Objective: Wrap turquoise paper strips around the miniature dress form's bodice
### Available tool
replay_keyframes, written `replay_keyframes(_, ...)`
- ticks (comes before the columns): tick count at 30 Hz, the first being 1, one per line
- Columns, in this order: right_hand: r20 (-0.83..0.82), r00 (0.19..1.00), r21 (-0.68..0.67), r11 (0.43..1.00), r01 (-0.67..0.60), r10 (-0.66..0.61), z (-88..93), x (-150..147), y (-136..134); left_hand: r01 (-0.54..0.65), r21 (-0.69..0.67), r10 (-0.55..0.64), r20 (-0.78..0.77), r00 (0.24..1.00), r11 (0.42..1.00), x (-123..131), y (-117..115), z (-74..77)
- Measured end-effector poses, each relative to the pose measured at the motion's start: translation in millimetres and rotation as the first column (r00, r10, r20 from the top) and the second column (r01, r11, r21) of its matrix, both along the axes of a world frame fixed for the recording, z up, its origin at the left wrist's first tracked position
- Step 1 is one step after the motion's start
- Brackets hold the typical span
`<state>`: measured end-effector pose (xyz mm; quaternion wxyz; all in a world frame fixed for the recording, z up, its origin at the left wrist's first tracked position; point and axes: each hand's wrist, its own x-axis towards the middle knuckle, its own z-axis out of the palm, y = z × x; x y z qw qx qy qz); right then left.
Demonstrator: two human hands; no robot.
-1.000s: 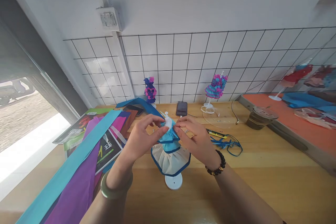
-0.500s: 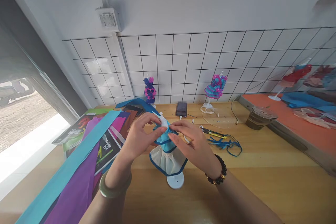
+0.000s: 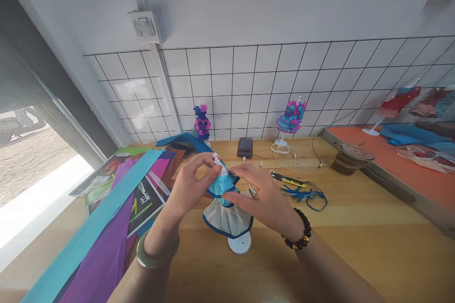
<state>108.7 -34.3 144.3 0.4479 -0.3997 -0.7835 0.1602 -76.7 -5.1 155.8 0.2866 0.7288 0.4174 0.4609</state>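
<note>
A miniature dress [image 3: 227,218] with a light-blue top, a cream gathered skirt and dark-blue edging is on a small white dress stand [image 3: 239,243]. The stand's white, knobbly upper part tips toward the upper left. My left hand [image 3: 190,184] closes thumb and fingers on the left of the blue top, near the white part. From the right, my right hand [image 3: 261,196] holds the dress, its thumb on the blue tier and its fingers higher up; the fingertips are partly hidden by the cloth.
Long turquoise [image 3: 103,218] and purple cloth strips [image 3: 106,251] lie over magazines [image 3: 145,203] at left. Behind are a phone [image 3: 245,147] and two dressed stands. Right of my hands lie a yellow-black cutter [image 3: 289,180], blue scraps [image 3: 302,193] and a lidded cup [image 3: 353,158].
The top of the stand has tilted to the left and toward me. My right thumb has moved down and left onto the blue tier, and more of the white part shows.
</note>
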Motion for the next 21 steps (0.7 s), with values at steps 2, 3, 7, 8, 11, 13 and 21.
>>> replay_keyframes(2,0.039,0.999,-0.027,0.999,0.022,-0.021,0.2,1,-1,-0.018,0.006,0.018,0.017,1.000,1.000,0,1,-1.1)
replay_keyframes(3,0.060,0.998,-0.025,0.999,0.029,-0.027,-0.3,1,-1,-0.034,0.008,0.034,0.026,0.999,0.999,1,1,-1.7)
replay_keyframes(7,0.141,0.989,0.193,0.981,0.007,-0.035,-5.5,1,3,-0.097,-0.008,0.098,0.072,0.993,0.995,2,4,-4.9)
replay_keyframes(8,0.165,0.985,0.278,0.961,0.002,-0.049,-7.2,0,4,-0.114,-0.018,0.115,0.084,0.990,0.993,2,5,-5.7)
replay_keyframes(11,0.231,0.967,0.484,0.875,-0.018,-0.108,-11.8,-2,10,-0.149,-0.036,0.152,0.106,0.983,0.988,2,7,-7.6)
replay_keyframes(13,0.267,0.952,0.562,0.826,-0.030,-0.147,-14.6,-3,12,-0.164,-0.029,0.166,0.103,0.981,0.986,2,8,-8.0)
replay_keyframes(21,0.274,0.936,0.701,0.712,-0.036,-0.222,-18.4,-6,15,-0.242,0.010,0.241,0.073,0.968,0.970,3,6,-7.0)
